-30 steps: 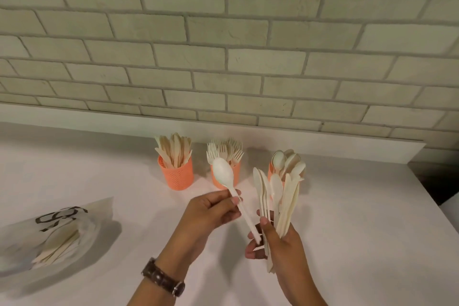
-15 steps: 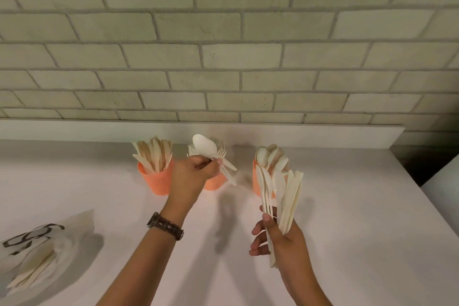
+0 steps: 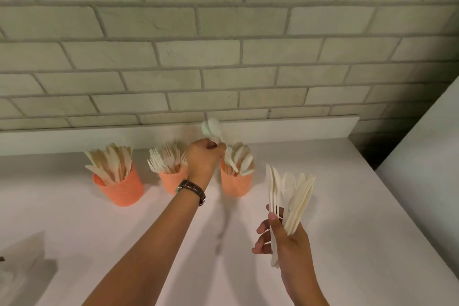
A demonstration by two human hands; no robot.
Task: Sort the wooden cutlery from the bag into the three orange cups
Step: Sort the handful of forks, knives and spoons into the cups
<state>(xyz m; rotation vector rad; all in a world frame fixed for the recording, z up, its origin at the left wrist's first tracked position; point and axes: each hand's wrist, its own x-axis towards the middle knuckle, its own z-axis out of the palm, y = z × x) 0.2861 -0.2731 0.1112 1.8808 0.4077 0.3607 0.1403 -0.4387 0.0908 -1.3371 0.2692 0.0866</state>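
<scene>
Three orange cups stand in a row by the wall: the left cup (image 3: 124,190) holds knives, the middle cup (image 3: 171,182) holds forks, the right cup (image 3: 237,185) holds spoons. My left hand (image 3: 202,158) grips a pale wooden spoon (image 3: 213,128) by its handle, bowl up, just left of and above the right cup. My right hand (image 3: 285,241) holds a fanned bundle of wooden cutlery (image 3: 290,196) upright in front of the cups. The bag is barely visible at the lower left edge.
The cups stand on a white counter (image 3: 347,206) against a grey brick wall (image 3: 223,57) with a low white ledge. A white surface (image 3: 422,169) rises at the right beyond the counter's edge. A brown watch (image 3: 192,187) is on my left wrist.
My left hand has carried the spoon from in front of the fork cup rightward to the spoon cup. The view has shifted left, pushing the bag nearly out of frame. My right hand keeps its bundle.
</scene>
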